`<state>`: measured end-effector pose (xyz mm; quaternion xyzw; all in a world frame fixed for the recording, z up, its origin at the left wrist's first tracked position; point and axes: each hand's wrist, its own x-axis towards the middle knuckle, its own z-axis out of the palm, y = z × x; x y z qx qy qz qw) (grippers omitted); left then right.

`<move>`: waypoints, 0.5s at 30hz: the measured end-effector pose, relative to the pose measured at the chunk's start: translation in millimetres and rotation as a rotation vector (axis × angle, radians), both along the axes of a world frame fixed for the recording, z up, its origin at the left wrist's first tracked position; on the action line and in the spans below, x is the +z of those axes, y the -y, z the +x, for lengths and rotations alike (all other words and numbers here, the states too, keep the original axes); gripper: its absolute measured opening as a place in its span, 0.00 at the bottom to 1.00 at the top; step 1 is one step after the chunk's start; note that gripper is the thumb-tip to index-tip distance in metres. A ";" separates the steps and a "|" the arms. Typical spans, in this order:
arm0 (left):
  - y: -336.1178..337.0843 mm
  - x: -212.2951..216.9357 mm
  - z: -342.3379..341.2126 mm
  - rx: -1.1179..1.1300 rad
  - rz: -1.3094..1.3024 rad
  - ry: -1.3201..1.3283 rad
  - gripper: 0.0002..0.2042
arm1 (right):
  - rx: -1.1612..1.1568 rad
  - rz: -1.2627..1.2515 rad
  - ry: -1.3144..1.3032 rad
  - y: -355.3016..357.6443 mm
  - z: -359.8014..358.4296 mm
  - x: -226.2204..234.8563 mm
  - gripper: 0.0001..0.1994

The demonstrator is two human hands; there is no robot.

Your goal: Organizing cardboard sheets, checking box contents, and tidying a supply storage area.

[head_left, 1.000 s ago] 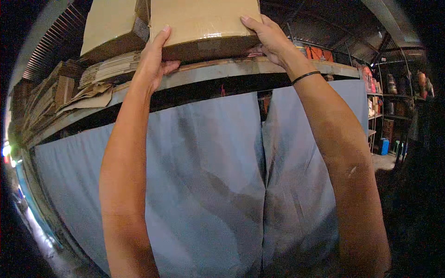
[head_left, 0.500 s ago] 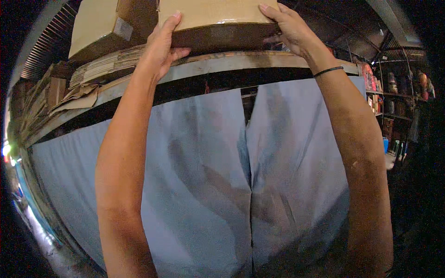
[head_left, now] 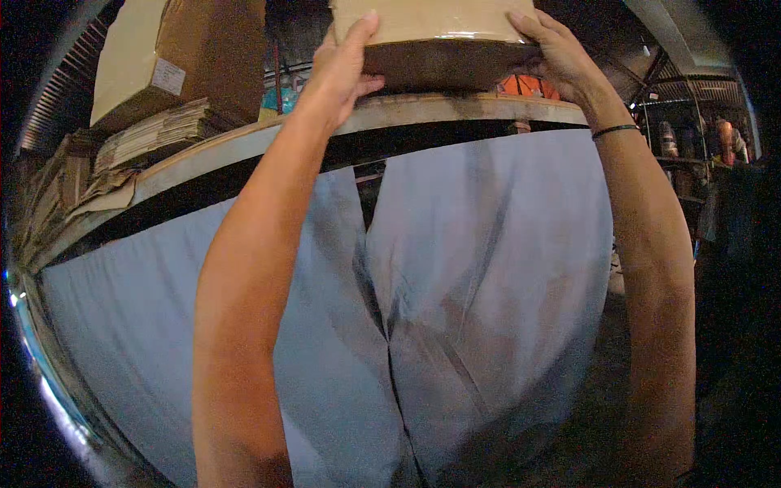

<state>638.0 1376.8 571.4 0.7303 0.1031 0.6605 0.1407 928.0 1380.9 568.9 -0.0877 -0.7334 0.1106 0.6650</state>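
A brown cardboard box (head_left: 439, 55) is held up at the top of the view, level with a high shelf (head_left: 407, 113). Clear tape glints along its near edge, and its upper part runs out of the picture. My left hand (head_left: 345, 69) grips its left end, thumb on the front face and fingers under the bottom edge. At the right end my right hand (head_left: 561, 53) holds it the same way, its fingertips partly hidden under the box. A dark band circles my right wrist. Whether the box touches the shelf I cannot tell.
Left on the shelf stands a larger cardboard box (head_left: 134, 61) upon a stack of flattened cardboard (head_left: 154, 134). Orange material (head_left: 527, 86) shows behind the held box. Grey-blue curtains (head_left: 488, 244) hang below the shelf. Racks with bottles (head_left: 669, 140) stand at the far right.
Both hands and the box have shifted right along the shelf, and the view has turned. A gap now shows between the held box and the larger box; the orange material has come into sight.
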 end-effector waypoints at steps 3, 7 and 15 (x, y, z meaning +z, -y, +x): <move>2.4 -1.7 16.1 -0.009 0.011 -0.043 0.35 | -0.008 0.008 0.008 0.8 16.2 -3.8 0.23; 7.4 2.9 52.6 -0.024 -0.075 -0.063 0.33 | -0.009 -0.051 -0.045 -15.8 53.4 5.1 0.23; -32.4 -2.5 103.2 0.088 -0.049 0.071 0.49 | -0.010 -0.049 -0.159 -43.3 75.7 3.0 0.24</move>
